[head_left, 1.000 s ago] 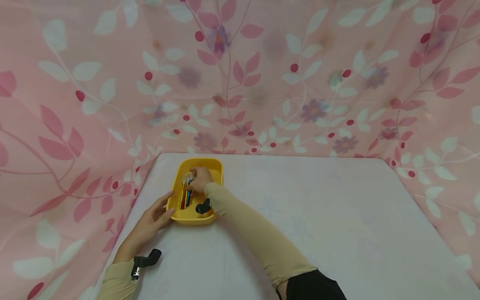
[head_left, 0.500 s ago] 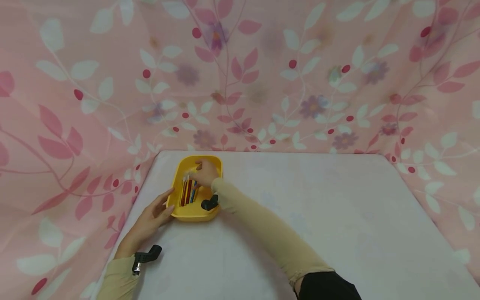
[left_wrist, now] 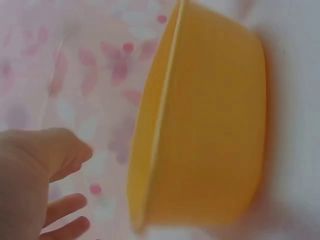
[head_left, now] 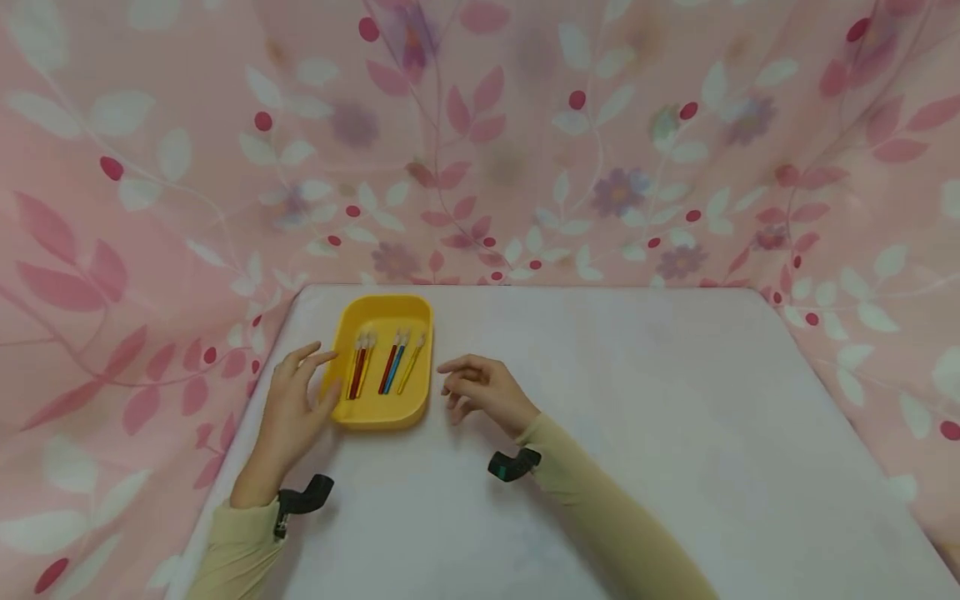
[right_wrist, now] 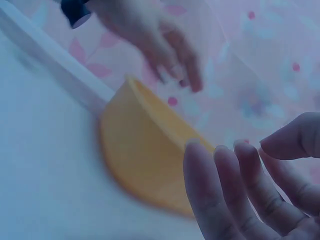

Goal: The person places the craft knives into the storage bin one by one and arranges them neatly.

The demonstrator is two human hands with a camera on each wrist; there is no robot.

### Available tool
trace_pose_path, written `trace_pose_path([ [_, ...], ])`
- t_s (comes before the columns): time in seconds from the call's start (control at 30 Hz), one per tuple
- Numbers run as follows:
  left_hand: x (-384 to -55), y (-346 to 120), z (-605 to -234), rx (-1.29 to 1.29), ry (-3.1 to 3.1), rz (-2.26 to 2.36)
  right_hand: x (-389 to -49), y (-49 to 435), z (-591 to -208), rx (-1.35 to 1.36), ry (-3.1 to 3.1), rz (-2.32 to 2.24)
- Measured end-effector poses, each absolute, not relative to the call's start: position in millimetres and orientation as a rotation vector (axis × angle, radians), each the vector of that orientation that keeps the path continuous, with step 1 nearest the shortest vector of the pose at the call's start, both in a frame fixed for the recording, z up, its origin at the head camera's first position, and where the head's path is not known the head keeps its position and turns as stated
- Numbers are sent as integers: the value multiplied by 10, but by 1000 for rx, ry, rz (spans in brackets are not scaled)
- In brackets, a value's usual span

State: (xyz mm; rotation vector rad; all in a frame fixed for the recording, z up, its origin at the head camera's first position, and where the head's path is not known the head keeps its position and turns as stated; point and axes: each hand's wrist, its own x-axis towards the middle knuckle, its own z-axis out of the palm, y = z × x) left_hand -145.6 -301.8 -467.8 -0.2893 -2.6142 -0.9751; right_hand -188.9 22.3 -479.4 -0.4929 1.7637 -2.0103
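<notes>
A yellow tray (head_left: pixel 382 417) stands at the table's left, with slim paintbrushes with pale tips lying in two groups inside. In the left group a red paintbrush (head_left: pixel 357 375) lies between yellow ones. The right group has a red one, a blue paintbrush (head_left: pixel 393 370) and a yellow paintbrush (head_left: pixel 409 371) slightly apart. My left hand (head_left: pixel 288 412) is beside the tray's left rim, fingers spread; the left wrist view shows a gap between it and the tray (left_wrist: pixel 210 120). Right of the tray hovers my right hand (head_left: pixel 489 392), fingers loosely bent and holding nothing.
The white table (head_left: pixel 637 433) extends to the right of the tray. A pink floral curtain (head_left: pixel 525 167) hangs behind it and along both sides. Each wrist carries a black camera mount, such as the right mount (head_left: pixel 513 464).
My right hand has come out of the tray to its right side, uncovering the paintbrushes, now in two groups. My left hand has let go of the tray's rim.
</notes>
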Motion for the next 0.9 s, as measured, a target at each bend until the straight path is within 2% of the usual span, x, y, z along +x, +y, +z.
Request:
trace_pose_path([
  [0.2,-1611,-2687,-4454,-351,-2608,-812,-1502,591,-5153,-373,1629,-2141],
  [0.37,-1670,-2621,-4436,-356,-2701,-856,-1292,699,-5268,-357,1553,-2240],
  [0.9,-1505,-2659,-4499,-285,-2848,-877,-1298,832,-5111,-437,1811,-2168],
])
